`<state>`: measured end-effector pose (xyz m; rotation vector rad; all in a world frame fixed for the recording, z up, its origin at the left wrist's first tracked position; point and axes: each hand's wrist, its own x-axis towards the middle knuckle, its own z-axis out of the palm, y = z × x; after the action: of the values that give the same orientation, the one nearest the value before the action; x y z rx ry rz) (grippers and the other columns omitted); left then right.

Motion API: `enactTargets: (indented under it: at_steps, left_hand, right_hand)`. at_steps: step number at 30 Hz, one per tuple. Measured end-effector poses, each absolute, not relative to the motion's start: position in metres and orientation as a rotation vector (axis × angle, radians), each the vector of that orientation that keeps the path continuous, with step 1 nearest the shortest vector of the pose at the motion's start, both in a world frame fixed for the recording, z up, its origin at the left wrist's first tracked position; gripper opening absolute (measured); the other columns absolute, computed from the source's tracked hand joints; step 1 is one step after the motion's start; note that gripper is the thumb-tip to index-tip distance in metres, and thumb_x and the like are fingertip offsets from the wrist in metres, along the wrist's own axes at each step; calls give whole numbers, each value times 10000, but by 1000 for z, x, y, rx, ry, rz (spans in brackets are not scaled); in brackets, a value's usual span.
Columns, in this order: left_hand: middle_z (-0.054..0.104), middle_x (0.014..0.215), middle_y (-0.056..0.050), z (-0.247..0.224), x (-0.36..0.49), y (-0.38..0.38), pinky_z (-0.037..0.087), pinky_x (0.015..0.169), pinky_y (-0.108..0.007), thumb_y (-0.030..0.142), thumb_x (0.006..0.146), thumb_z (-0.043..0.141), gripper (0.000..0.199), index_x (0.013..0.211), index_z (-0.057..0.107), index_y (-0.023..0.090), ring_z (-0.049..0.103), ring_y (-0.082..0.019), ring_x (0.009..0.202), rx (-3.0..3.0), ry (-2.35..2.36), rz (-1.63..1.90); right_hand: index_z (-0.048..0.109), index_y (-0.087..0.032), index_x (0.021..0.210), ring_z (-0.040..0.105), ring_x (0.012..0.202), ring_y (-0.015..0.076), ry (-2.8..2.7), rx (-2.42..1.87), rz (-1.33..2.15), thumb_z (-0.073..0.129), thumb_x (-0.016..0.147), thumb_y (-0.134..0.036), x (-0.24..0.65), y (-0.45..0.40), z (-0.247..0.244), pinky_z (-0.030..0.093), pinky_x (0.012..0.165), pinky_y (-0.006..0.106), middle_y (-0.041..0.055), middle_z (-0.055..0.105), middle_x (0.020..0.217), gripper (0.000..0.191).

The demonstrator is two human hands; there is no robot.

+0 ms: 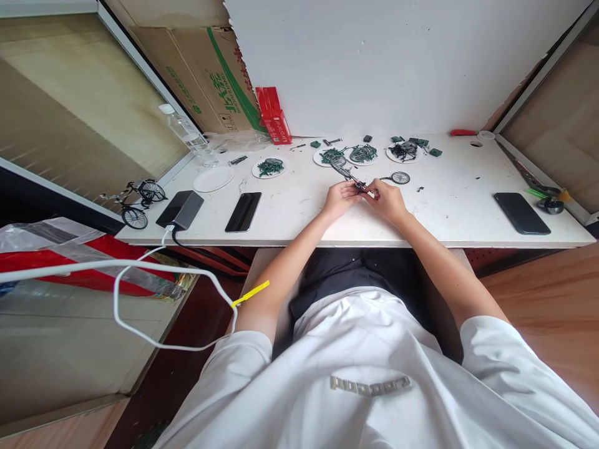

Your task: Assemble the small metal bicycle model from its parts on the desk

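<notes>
Close together over the middle of the table, my left hand and my right hand have their fingers closed on a small dark model bicycle, which looks partly built. Its spoked wheel points away from me to the upper left. The end at my fingertips is mostly hidden, so its details cannot be made out. Just beyond my right hand, a loose spoked wheel lies flat on the table. Behind the hands are white plates of green and black bicycle parts. A finished-looking model bicycle stands at the table's left end.
On the white table are a plate of green parts, a bare plate, a phone, a grey power brick and another phone. A water bottle and red box stand behind. A white cable hangs at left.
</notes>
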<state>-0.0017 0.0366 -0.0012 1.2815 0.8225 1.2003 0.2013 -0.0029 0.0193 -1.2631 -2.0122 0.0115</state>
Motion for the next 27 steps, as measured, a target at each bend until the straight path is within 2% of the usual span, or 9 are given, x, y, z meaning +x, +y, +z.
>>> enactTargets:
  at_steps: [6, 9, 14, 16, 20, 24, 27]
  left_hand:
    - [841, 1223, -170, -4, -2, 40, 621, 1182, -504, 280, 731, 1020, 592, 1248, 788, 110, 799, -311, 1220, 1332, 815, 1217]
    - [834, 1275, -180, -2, -2, 37, 639, 1160, -509, 431, 816, 989, 589, 1269, 785, 114, 803, -325, 1227, 1331, 780, 1200]
    - [848, 1157, -187, 2, 0, 32, 669, 1103, -499, 679, 923, 846, 656, 1219, 786, 97, 826, -333, 1179, 1284, 763, 1187]
    - [849, 1156, -183, 1, 0, 32, 671, 1095, -489, 676, 892, 876, 668, 1210, 793, 94, 826, -329, 1170, 1275, 771, 1201]
    - [850, 1196, -174, -4, -1, 38, 665, 1086, -464, 557, 740, 1026, 699, 1223, 805, 104, 827, -309, 1120, 1292, 811, 1254]
    - [851, 1183, -176, -8, -2, 42, 668, 1054, -446, 534, 776, 1002, 638, 1209, 811, 107, 829, -297, 1096, 1293, 836, 1267]
    - [847, 1199, -177, -7, -2, 42, 670, 1030, -430, 512, 804, 984, 613, 1230, 804, 110, 832, -294, 1088, 1281, 861, 1287]
  right_hand:
    - [657, -251, 1026, 694, 751, 258, -2007, -1273, 20, 671, 1058, -473, 201, -2, 18, 475, 713, 358, 87, 795, 905, 225]
    - [657, -249, 1029, 689, 746, 261, -2009, -1291, 5, 688, 1043, -453, 202, -2, 18, 458, 706, 355, 83, 782, 886, 207]
    - [660, -245, 1039, 680, 750, 257, -2041, -1288, 12, 687, 1030, -411, 202, -2, 19, 437, 701, 342, 75, 756, 877, 169]
    - [657, -245, 1029, 672, 741, 250, -2059, -1266, 15, 674, 1038, -420, 202, -2, 19, 428, 696, 339, 72, 746, 877, 176]
    - [639, -247, 1003, 643, 700, 238, -2068, -1244, 4, 631, 1073, -486, 201, -2, 18, 396, 673, 337, 65, 728, 842, 249]
    - [637, -246, 1073, 641, 687, 233, -2031, -1226, 19, 624, 1077, -627, 200, -4, 17, 411, 676, 339, 55, 724, 826, 381]
    - [603, -253, 1086, 652, 690, 228, -2015, -1207, 41, 613, 1079, -636, 199, -7, 20, 428, 684, 344, 63, 751, 880, 383]
